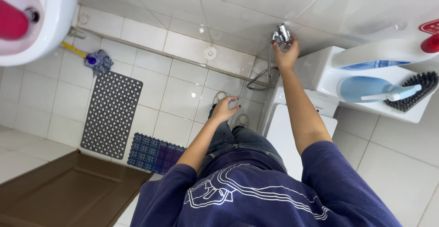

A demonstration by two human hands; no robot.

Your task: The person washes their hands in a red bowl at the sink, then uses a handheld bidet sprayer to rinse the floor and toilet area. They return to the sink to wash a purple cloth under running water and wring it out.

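At about one o'clock the right hand (286, 55) grips the chrome wall valve (281, 34) above the hanging spray hose (261, 77), the left hand (225, 108) hovers loosely curled and empty, and an abrupt turn could likely spray water onto the toilet tank (315, 74).

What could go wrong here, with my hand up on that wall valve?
The right hand is at the metal valve; if it opens suddenly, water may spray from the hose below. The tiled floor looks glossy, so wet tiles could be slippery. The left hand hangs free, bracing on nothing.
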